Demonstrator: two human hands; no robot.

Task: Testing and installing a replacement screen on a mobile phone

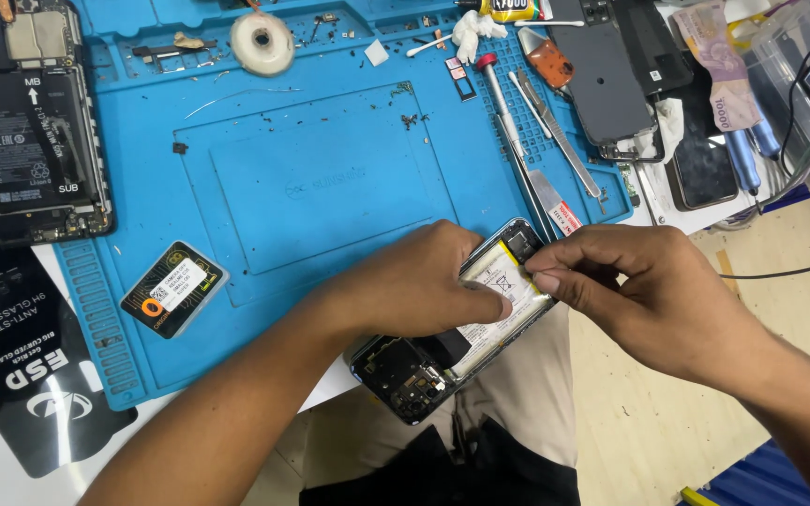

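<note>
Opened phone (pixel 424 361) at the mat's (pixel 311 187) 5 o'clock edge. Your left hand (pixel 424 281) lies flat across it; your right hand (pixel 630 281) pinches what may be a tab on the battery (pixel 499 281). Judged light, thin, puncture-prone: hold the phone by its frame edges.

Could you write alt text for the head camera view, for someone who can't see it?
Two bare hands work on an opened phone at the near edge of a blue work mat: the left hand presses on its battery, the right hand pinches at the battery's top edge. Another opened phone, tweezers and a tape roll lie around.
</note>
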